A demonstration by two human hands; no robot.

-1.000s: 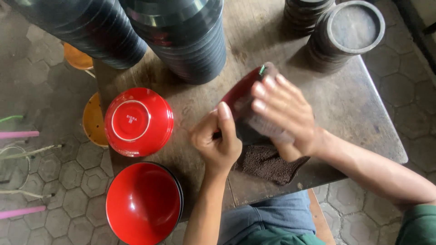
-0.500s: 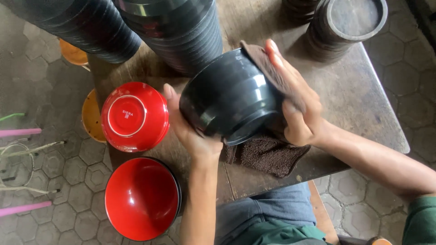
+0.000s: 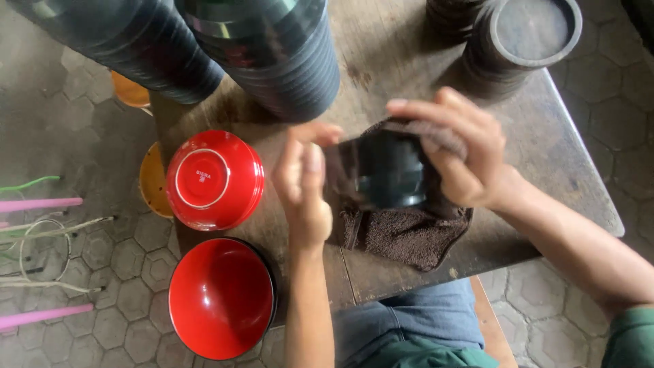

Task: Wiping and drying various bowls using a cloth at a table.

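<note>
the black bowl (image 3: 390, 178) sits between both hands just above the wooden table (image 3: 402, 61), over the brown towel (image 3: 402, 235) that trails from under it. the left hand (image 3: 303, 187) closes on the bowl's left side, thumb up along the rim; the right hand (image 3: 453, 153) wraps the right side with a fold of the towel pinched under its fingers, so both hands are gripping the bowl and the right one also the cloth.

the bowl looks glossy and rigid — probably a light lacquered or plastic shell, slick under a bare palm and likely to slip if held only by the curved wall. the rim and the foot ring seem the surest places to hold it; the towel is soft and limp and adds grip.

left of the bowl, an upturned red bowl (image 3: 214, 178) rests on the table's edge, and an open red bowl (image 3: 221, 296) lies lower, beyond the table's edge. behind the bowl lean two tall stacks of dark bowls (image 3: 272, 54), and to its upper right stand dark round trays (image 3: 521, 37). the table is worn and stained, the floor of grey hexagonal tiles (image 3: 75, 272); orange stools (image 3: 153, 180) show beside the table.
</note>
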